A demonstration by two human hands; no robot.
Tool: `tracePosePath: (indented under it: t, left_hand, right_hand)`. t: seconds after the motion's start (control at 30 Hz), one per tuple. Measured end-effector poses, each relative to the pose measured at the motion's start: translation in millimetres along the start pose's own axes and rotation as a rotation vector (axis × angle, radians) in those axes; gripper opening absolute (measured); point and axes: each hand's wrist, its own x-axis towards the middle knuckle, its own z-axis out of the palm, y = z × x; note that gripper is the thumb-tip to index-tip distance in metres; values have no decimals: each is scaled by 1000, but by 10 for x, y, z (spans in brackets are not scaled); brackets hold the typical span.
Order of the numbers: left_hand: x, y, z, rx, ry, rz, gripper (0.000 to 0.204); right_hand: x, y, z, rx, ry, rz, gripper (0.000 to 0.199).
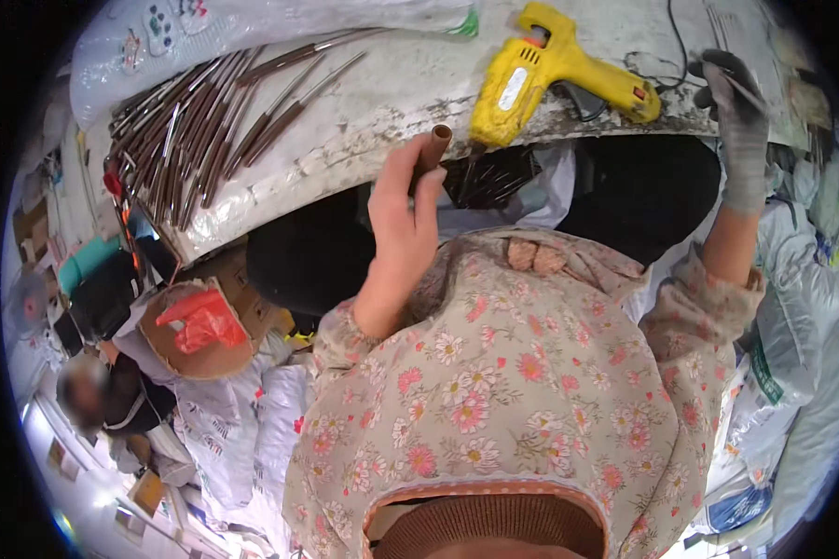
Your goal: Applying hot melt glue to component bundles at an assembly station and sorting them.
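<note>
My bare left hand [405, 200] is closed around a hollow brown tube [441, 136], its open end pointing up near the table's front edge. My right hand [742, 140], in a grey glove with dark fingertips, is at the far right of the table. Its fingers are bent around what looks like a thin metal rod [742, 90]. Between my hands a yellow hot glue gun [531, 79] lies on the table, nozzle toward me, its body smeared with dark stains. To the left lies a pile of brown-handled metal rods [200, 130], several of them spread apart.
The white table [345, 121] has a worn, stained front edge. A clear plastic bag [252, 33] lies at the back left. A cardboard box [210, 359] with a red bag stands lower left, near another person [130, 391]. White sacks [783, 307] are piled at right. A black cable [678, 42] runs behind the glue gun.
</note>
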Motion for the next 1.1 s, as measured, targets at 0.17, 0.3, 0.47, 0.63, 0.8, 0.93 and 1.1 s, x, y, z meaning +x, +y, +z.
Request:
tracePosePath:
  t: [0.17, 0.3, 0.47, 0.63, 0.8, 0.93, 1.1]
  left_hand:
    - [-315, 66, -38, -337, -146, -440, 21]
    - [-294, 43, -9, -303, -265, -480, 20]
    - [-205, 59, 58, -361, -297, -496, 20]
    - [-180, 104, 120, -390, -272, -485, 21]
    - [-212, 105, 96, -369, -266, -460, 21]
    - [-261, 103, 36, -334, -262, -426, 22]
    - [-315, 66, -34, -344, -310, -363, 25]
  right_hand:
    - [-521, -666, 707, -179, -218, -156, 44]
    - [-513, -554, 927, -786, -108, -329, 74]
    - [-447, -509, 928, -864, -157, -330, 69]
    - [-383, -389, 886, -796, -178, -389, 63]
    - [-373, -307, 879, -670, -176, -401, 58]
    - [-365, -308, 868, -667, -209, -378, 61]
    - [-426, -403, 919, -484, -194, -345, 73]
